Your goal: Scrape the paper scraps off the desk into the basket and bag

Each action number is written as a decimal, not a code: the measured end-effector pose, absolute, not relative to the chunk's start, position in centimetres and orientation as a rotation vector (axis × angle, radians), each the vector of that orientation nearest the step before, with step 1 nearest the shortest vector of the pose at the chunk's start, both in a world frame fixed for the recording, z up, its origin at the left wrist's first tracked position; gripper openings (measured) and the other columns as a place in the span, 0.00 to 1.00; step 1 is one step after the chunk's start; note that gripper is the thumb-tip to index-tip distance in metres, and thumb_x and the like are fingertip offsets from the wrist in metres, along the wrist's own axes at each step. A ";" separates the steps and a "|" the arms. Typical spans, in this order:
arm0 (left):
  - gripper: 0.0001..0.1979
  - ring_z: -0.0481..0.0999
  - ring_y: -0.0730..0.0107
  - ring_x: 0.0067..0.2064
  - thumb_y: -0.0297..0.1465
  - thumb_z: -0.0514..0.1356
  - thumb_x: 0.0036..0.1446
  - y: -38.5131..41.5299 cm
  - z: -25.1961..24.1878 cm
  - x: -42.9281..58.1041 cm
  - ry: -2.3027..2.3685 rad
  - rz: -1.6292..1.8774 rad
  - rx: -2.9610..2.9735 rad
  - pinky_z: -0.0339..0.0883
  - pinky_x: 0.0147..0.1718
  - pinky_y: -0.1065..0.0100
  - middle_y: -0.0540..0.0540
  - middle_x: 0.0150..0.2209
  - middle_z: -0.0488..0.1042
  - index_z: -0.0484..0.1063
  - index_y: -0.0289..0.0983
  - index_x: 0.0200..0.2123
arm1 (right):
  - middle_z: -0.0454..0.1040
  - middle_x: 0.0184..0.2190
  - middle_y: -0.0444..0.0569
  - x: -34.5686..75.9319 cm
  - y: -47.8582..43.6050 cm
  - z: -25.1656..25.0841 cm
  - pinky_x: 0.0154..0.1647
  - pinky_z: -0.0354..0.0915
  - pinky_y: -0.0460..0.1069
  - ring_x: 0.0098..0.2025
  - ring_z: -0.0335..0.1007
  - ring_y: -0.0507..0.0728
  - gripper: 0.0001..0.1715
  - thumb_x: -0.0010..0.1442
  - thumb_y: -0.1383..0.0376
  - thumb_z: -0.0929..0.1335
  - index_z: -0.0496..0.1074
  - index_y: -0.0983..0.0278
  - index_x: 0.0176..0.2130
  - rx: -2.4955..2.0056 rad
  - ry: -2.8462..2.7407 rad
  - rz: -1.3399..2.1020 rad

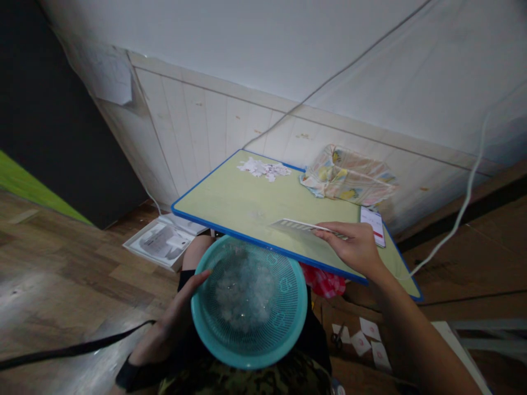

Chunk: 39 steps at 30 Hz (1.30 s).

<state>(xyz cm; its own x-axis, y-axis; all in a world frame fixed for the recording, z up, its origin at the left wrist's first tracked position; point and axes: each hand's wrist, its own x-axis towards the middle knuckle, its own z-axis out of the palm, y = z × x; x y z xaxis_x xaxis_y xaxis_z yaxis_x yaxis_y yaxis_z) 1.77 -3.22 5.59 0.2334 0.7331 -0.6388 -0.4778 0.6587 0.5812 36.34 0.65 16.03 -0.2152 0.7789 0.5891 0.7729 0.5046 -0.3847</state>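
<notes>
A turquoise plastic colander [300, 307] rests on my lap, tilted slightly under the table's front edge. My left hand [183, 304] grips its left rim, the thumb lying over the edge. Inside lies a heap of whitish, translucent small pieces [245, 291], too blurred to name. Over the table, my right hand [356, 247] pinches a flat, thin card with pale and dark stripes [302, 225], held nearly level above the tabletop. Beyond it, a pile of small white paper-like pieces [263, 168] lies on the yellow-green table [222, 189] with a blue edge.
A patterned plastic-looking bag or cover [348, 175] sits at the table's back right, near a phone [373, 225]. An open white box [158, 241] stands on the floor at left. Scissors [337, 337] and white cards [361, 344] lie low at right. A white cable [465, 208] hangs at right.
</notes>
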 end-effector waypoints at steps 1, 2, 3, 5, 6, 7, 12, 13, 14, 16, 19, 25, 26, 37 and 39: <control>0.32 0.82 0.50 0.46 0.39 0.65 0.54 -3.2 5.7 1.8 1.028 0.847 0.287 0.70 0.54 0.60 0.44 0.34 0.85 0.70 0.29 0.59 | 0.82 0.34 0.47 36.2 0.7 16.0 0.31 0.75 0.48 0.33 0.81 0.59 0.08 0.59 0.62 0.71 0.82 0.58 0.36 -1.268 -1.993 0.019; 0.31 0.83 0.50 0.44 0.39 0.65 0.55 -3.1 5.9 1.9 1.023 0.847 0.285 0.71 0.53 0.60 0.45 0.32 0.85 0.70 0.28 0.59 | 0.82 0.34 0.47 36.0 0.7 15.9 0.32 0.75 0.48 0.33 0.81 0.58 0.08 0.59 0.62 0.70 0.82 0.58 0.36 -1.262 -2.000 0.034; 0.30 0.83 0.50 0.42 0.38 0.64 0.56 -3.0 6.0 2.0 1.022 0.853 0.281 0.71 0.53 0.60 0.45 0.31 0.85 0.70 0.28 0.59 | 0.82 0.34 0.47 35.7 0.7 15.8 0.32 0.75 0.48 0.32 0.81 0.58 0.08 0.59 0.62 0.70 0.82 0.58 0.37 -1.251 -2.008 0.051; 0.30 0.84 0.52 0.39 0.37 0.62 0.57 -2.8 6.4 2.1 1.026 0.861 0.273 0.71 0.52 0.59 0.44 0.30 0.85 0.69 0.27 0.59 | 0.82 0.34 0.46 35.2 0.6 15.7 0.32 0.75 0.48 0.32 0.81 0.57 0.08 0.60 0.63 0.70 0.82 0.58 0.37 -1.225 -2.023 0.083; 0.30 0.85 0.53 0.36 0.36 0.62 0.57 -2.7 6.5 2.2 1.041 0.865 0.270 0.72 0.51 0.60 0.43 0.30 0.85 0.69 0.26 0.60 | 0.82 0.35 0.46 34.9 0.4 15.8 0.33 0.75 0.47 0.33 0.81 0.57 0.09 0.60 0.63 0.70 0.82 0.57 0.37 -1.211 -2.031 0.097; 0.30 0.85 0.54 0.34 0.36 0.63 0.57 -2.7 6.6 2.2 1.060 0.866 0.270 0.73 0.50 0.60 0.43 0.30 0.85 0.68 0.26 0.60 | 0.82 0.35 0.45 34.7 0.3 15.8 0.33 0.75 0.47 0.33 0.81 0.57 0.09 0.60 0.64 0.70 0.82 0.57 0.37 -1.196 -2.039 0.112; 0.32 0.83 0.58 0.27 0.38 0.63 0.57 -2.5 6.5 2.2 1.081 0.861 0.301 0.76 0.40 0.61 0.43 0.30 0.85 0.67 0.25 0.60 | 0.82 0.34 0.44 34.2 -0.4 16.5 0.30 0.74 0.45 0.31 0.80 0.56 0.08 0.59 0.65 0.71 0.82 0.57 0.36 -1.160 -2.048 0.156; 0.32 0.83 0.58 0.28 0.38 0.63 0.56 -2.5 6.5 2.2 1.065 0.856 0.302 0.76 0.38 0.63 0.43 0.30 0.85 0.68 0.26 0.60 | 0.82 0.34 0.44 34.2 -0.5 16.6 0.29 0.73 0.45 0.30 0.80 0.56 0.07 0.59 0.65 0.71 0.82 0.57 0.36 -1.169 -2.038 0.153; 0.31 0.83 0.58 0.29 0.38 0.64 0.56 -2.5 6.5 2.2 1.048 0.853 0.299 0.76 0.36 0.64 0.44 0.31 0.85 0.69 0.26 0.59 | 0.82 0.33 0.45 34.2 -0.5 16.7 0.28 0.73 0.45 0.30 0.80 0.56 0.07 0.59 0.64 0.71 0.82 0.57 0.36 -1.180 -2.027 0.144; 0.30 0.83 0.60 0.29 0.38 0.64 0.55 -2.6 6.6 2.2 1.018 0.855 0.284 0.76 0.35 0.67 0.45 0.31 0.85 0.70 0.28 0.58 | 0.82 0.33 0.45 34.3 -0.6 16.9 0.29 0.73 0.45 0.30 0.80 0.56 0.07 0.59 0.64 0.71 0.82 0.57 0.36 -1.199 -2.009 0.122; 0.28 0.82 0.64 0.26 0.37 0.65 0.55 -2.7 6.6 2.2 0.995 0.864 0.242 0.76 0.34 0.69 0.47 0.29 0.85 0.72 0.28 0.57 | 0.82 0.33 0.45 34.4 -0.5 17.0 0.29 0.73 0.45 0.30 0.80 0.56 0.07 0.59 0.64 0.71 0.82 0.58 0.36 -1.212 -2.021 0.143; 0.36 0.84 0.55 0.41 0.40 0.65 0.55 -2.7 5.1 1.3 1.011 0.867 0.246 0.72 0.51 0.64 0.45 0.38 0.85 0.63 0.30 0.64 | 0.82 0.35 0.47 35.6 2.8 16.1 0.35 0.74 0.48 0.35 0.81 0.58 0.08 0.59 0.62 0.71 0.82 0.59 0.37 -1.262 -1.918 0.048; 0.38 0.83 0.54 0.43 0.39 0.64 0.56 -2.6 5.0 1.2 1.017 0.875 0.245 0.70 0.53 0.63 0.45 0.38 0.85 0.61 0.30 0.65 | 0.82 0.36 0.47 35.8 3.8 15.7 0.37 0.74 0.49 0.37 0.81 0.59 0.09 0.59 0.62 0.71 0.82 0.59 0.38 -1.272 -1.892 0.024; 0.29 0.84 0.60 0.29 0.32 0.62 0.59 -2.6 6.0 1.9 1.057 0.918 0.207 0.78 0.33 0.68 0.42 0.30 0.85 0.65 0.23 0.61 | 0.82 0.38 0.46 38.2 3.9 14.6 0.38 0.74 0.48 0.38 0.81 0.58 0.09 0.59 0.64 0.71 0.82 0.58 0.40 -1.209 -2.054 0.129; 0.28 0.84 0.59 0.31 0.30 0.63 0.58 -2.6 5.5 1.6 1.065 0.940 0.221 0.78 0.34 0.67 0.41 0.33 0.85 0.67 0.25 0.60 | 0.82 0.38 0.45 38.2 2.9 15.1 0.38 0.74 0.47 0.37 0.81 0.58 0.08 0.58 0.64 0.71 0.82 0.58 0.39 -1.201 -2.064 0.132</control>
